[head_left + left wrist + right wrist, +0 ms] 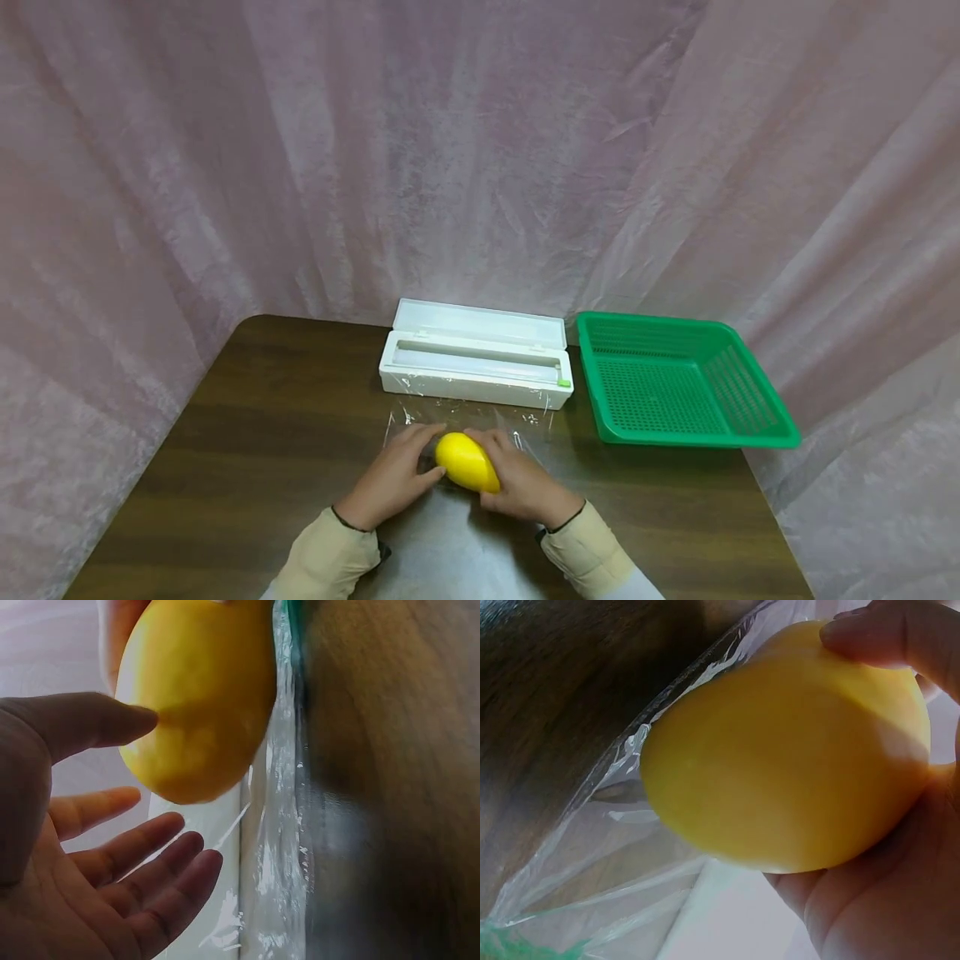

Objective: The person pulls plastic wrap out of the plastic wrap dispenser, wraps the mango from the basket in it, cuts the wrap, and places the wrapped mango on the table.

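Observation:
A smooth, glossy yellow mango [467, 461] is held above a sheet of clear plastic wrap [279, 847], near the front middle of the table. My right hand [519, 479] grips it from the right, thumb and fingers around its side, as the right wrist view shows. On the other side is my left hand [397, 473], its fingers spread and loosely bent. In the left wrist view that thumb overlaps the mango's surface; whether it touches cannot be told. The wrap runs out from the front of a white wrap dispenser [450, 386] with its lid [480, 323] raised.
A green plastic basket [697, 440] stands at the right, beside the dispenser. A small light-green piece [564, 383] sits at the dispenser's right front edge. The brown wooden table [247, 467] ends at a pink curtain [480, 167] behind.

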The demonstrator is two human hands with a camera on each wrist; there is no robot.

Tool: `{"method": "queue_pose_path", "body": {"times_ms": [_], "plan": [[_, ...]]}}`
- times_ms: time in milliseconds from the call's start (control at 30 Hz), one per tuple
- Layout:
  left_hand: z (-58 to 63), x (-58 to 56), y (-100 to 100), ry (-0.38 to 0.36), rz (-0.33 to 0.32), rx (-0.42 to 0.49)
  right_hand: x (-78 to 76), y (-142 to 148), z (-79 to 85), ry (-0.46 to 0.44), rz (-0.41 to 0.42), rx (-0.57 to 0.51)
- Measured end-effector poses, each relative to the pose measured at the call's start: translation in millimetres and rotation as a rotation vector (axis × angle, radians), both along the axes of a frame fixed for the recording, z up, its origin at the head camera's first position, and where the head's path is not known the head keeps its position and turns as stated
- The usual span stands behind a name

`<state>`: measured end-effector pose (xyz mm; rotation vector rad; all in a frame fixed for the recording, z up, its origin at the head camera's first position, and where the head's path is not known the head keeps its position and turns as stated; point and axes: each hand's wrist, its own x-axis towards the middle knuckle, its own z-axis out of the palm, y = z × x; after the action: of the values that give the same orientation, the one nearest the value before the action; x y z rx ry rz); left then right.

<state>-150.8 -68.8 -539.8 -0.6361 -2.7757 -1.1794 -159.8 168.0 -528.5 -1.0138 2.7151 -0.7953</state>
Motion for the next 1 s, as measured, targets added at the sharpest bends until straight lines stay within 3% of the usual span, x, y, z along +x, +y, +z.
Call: {"method": "queue_pose_path", "body": {"times_ms": [167, 500, 800, 1000], "plan": [[-6.5, -0.8, 6.3, 0.019, -0.027, -0.028, 0.5, 0.4, -1.5, -0.002, 0.000, 0.018], [-13.7, -2.2, 12.5, 0.072, -0.079, 0.006, -1.7, 1.9, -3.8, 0.034, -0.031, 0.031], [-16.2, -6.4, 13.8, 0.056, -0.099, 0.038, -1.4, 4.4, -11.1, 0.081, -0.040, 0.003], [-21.5, -6.6, 12.0, 0.030, -0.093, 0.052, -0.6, 2.9, -13.7, 0.045, -0.069, 0.009]]}}
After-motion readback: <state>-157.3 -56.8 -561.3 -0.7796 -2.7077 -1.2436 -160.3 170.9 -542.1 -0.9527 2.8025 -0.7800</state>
